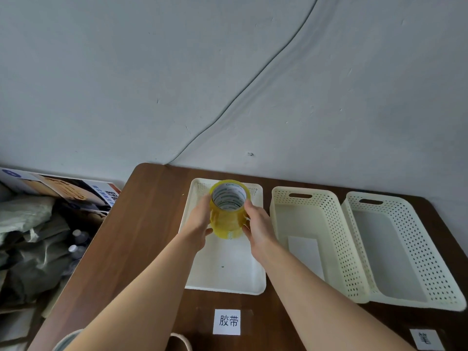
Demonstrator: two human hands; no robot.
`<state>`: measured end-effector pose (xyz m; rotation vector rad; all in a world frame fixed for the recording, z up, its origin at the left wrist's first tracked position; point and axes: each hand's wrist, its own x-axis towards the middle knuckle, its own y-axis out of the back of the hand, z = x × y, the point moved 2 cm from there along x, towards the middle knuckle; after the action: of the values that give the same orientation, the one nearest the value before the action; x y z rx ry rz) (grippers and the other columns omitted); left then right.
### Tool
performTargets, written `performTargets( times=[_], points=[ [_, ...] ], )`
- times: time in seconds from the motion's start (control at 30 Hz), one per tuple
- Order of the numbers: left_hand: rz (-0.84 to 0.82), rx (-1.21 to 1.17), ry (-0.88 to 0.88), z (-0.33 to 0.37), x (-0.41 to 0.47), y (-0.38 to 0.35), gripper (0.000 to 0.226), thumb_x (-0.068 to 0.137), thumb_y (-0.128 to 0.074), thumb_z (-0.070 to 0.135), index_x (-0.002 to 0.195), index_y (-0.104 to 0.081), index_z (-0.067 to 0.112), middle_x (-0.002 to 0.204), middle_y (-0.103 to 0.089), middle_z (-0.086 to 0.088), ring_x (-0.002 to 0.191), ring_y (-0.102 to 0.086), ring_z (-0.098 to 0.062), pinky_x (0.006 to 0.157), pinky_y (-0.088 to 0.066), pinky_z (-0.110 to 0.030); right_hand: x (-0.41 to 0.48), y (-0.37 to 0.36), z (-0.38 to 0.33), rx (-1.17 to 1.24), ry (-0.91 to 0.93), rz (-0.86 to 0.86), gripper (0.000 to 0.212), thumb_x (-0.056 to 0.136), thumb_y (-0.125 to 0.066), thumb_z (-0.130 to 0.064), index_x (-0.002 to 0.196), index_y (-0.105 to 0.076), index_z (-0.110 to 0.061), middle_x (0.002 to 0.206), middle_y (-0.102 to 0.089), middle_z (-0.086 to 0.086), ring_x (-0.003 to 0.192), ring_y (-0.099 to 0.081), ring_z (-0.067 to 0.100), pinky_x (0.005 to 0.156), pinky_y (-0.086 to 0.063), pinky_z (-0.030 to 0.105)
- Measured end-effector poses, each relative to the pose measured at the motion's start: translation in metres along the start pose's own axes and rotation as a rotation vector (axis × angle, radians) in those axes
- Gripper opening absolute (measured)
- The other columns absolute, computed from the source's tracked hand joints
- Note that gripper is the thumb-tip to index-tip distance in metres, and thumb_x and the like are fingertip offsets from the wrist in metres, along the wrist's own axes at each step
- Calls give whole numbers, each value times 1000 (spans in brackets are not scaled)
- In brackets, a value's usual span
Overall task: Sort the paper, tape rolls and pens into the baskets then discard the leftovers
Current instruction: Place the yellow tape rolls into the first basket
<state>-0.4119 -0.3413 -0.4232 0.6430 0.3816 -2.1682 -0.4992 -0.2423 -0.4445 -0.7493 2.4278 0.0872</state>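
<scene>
A stack of yellow tape rolls [227, 219] is held between both my hands above the left cream basket [225, 287]. My left hand [198, 224] grips its left side and my right hand [257, 224] grips its right side, fingers curled round the rolls. The white cardboard core of the top roll faces the camera. The middle basket [278, 216] holds a white sheet of paper [306, 254]. The right basket [410, 211] shows only its bare floor.
The three baskets stand on a brown table [131, 236] against a grey wall. White paper labels [227, 321] lie near the table's front edge, another label [426, 339] at the right. Bags, bottles and a poster [63, 191] crowd the floor at left.
</scene>
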Motion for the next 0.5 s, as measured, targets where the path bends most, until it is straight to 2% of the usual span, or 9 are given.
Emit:
performTargets(
  times=[0.13, 0.3, 0.43, 0.5],
  points=[
    [8, -27, -8, -2, 10, -2, 27, 94, -38, 44, 90, -61, 31, 104, -63, 4, 109, -56, -24, 103, -43, -45, 10, 0, 6, -9, -9, 11, 31, 92, -51, -49, 111, -53, -24, 113, -59, 0, 109, -54, 16, 107, -40, 44],
    [-22, -83, -13, -9, 19, -7, 33, 97, -32, 36, 98, -63, 27, 98, -63, 4, 100, -56, -19, 91, -45, -35, 15, -1, 8, -38, -5, 2, 37, 93, -50, -49, 118, -53, -22, 119, -60, 0, 114, -54, 17, 108, -39, 44],
    [-34, -108, -29, -9, 21, -10, 34, 99, -30, 36, 95, -63, 28, 95, -64, 8, 97, -57, -13, 83, -44, -29, 15, -2, 8, -61, -18, -11, 42, 93, -46, -54, 126, -50, -27, 127, -56, -3, 121, -50, 16, 112, -35, 44],
    [-27, -84, -38, -10, 19, -11, 35, 100, -28, 42, 107, -60, 29, 100, -62, 11, 102, -54, -11, 88, -41, -30, 14, -2, 7, -88, -18, -17, 47, 92, -44, -57, 129, -49, -28, 132, -55, -3, 124, -49, 16, 112, -34, 44]
  ],
)
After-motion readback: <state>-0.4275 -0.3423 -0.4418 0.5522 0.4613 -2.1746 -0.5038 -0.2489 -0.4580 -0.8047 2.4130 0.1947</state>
